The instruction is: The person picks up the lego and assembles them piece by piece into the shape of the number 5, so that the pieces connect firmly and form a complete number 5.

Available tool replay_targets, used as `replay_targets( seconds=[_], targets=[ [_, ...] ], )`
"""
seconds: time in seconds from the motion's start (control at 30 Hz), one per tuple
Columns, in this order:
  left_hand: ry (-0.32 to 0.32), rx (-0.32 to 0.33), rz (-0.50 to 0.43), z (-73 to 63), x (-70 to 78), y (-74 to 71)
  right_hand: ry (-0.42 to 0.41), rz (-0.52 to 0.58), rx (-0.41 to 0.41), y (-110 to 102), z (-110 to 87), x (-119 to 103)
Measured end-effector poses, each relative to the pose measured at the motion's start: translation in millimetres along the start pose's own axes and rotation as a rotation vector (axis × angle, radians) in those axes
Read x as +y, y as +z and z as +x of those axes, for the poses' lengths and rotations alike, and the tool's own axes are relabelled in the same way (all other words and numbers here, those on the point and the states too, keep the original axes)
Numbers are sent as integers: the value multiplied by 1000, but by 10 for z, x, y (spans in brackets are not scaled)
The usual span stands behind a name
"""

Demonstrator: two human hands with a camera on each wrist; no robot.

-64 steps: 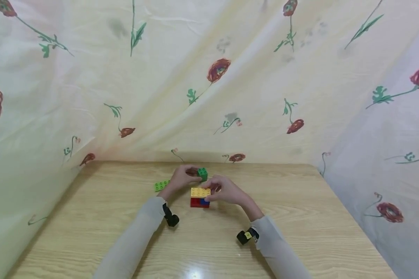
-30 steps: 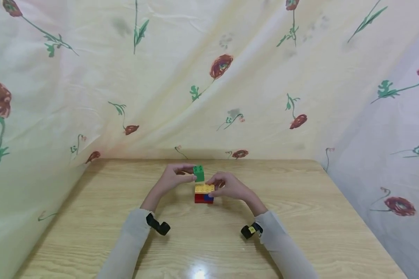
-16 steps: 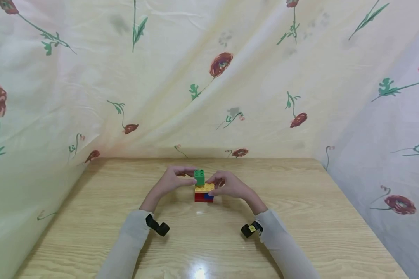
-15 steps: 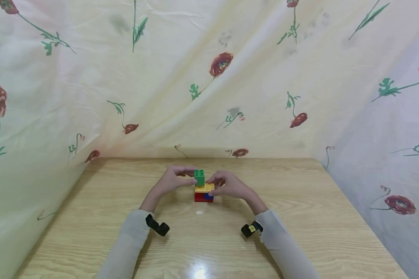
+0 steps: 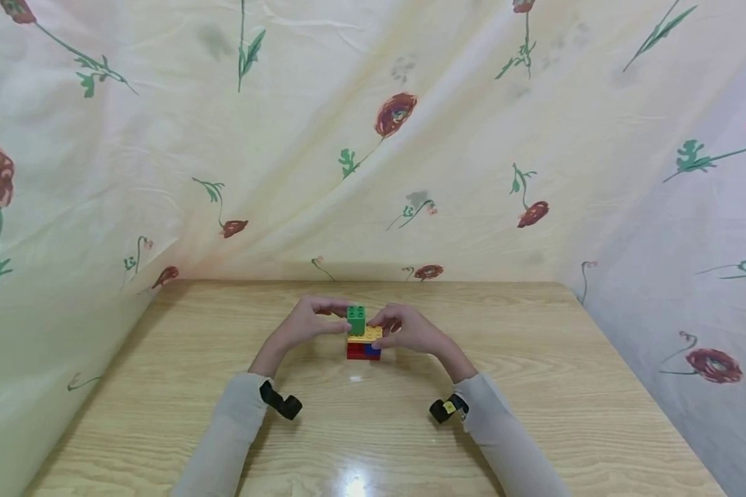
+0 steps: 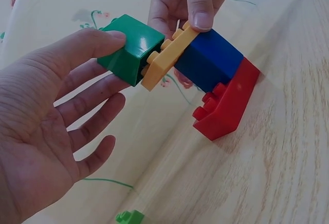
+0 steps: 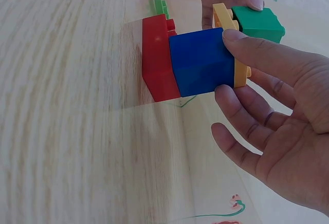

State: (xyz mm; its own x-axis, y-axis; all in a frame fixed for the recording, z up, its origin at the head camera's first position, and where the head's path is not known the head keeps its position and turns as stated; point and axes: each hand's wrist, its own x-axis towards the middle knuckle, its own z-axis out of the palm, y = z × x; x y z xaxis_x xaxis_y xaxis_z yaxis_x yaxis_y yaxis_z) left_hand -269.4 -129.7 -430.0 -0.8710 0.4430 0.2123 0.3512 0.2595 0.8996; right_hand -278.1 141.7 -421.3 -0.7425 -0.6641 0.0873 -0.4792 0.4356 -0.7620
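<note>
On the table a small stack of toy building blocks stands upright: a red block [image 6: 229, 106] at the bottom, a blue block [image 7: 200, 62] on its right part, and a thin yellow block [image 5: 374, 334] across the top. My left hand [image 5: 304, 322] pinches a green block [image 5: 356, 322] between thumb and fingers, low over the left end of the yellow one. Whether its studs are fully engaged I cannot tell. From the right, my right hand [image 5: 414, 330] grips the blue block near its edge with the yellow block, thumb in front.
A light green block [image 6: 130, 217] lies on the wooden table [image 5: 161, 386] beyond the left hand, hidden in the head view. Flower-print cloth [image 5: 298, 138] hangs behind the table and along both sides. Each wrist wears a black camera [image 5: 290, 407].
The left hand has lifted the green block from behind the stack, drawn it leftward, then lowered it onto the yellow block's left end. The right hand has kept its place at the stack.
</note>
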Motion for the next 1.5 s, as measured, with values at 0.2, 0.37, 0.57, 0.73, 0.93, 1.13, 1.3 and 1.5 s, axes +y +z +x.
replay_targets(
  seconds=[0.2,0.37,0.57,0.73,0.93,1.13,1.3,1.5],
  targets=[
    [-11,-11,3,15,19,-24,-5,-2,3,-22,8,-5],
    [-24,-20,14,7,43,-39,-11,-5,9,-21,5,0],
    [-31,-24,34,-20,28,-29,-8,7,8,12,-10,21],
    [-1,-51,25,-35,18,1,-3,16,7,25,-39,14],
    [-3,-68,22,-26,28,16,-10,8,10,28,-36,2],
    [5,-75,31,-16,40,13,-16,5,11,12,-42,-19],
    [4,-76,37,-19,34,17,-19,13,13,9,-49,-10],
    [-7,-77,36,-28,27,16,-16,15,9,8,-37,-10]
  ],
)
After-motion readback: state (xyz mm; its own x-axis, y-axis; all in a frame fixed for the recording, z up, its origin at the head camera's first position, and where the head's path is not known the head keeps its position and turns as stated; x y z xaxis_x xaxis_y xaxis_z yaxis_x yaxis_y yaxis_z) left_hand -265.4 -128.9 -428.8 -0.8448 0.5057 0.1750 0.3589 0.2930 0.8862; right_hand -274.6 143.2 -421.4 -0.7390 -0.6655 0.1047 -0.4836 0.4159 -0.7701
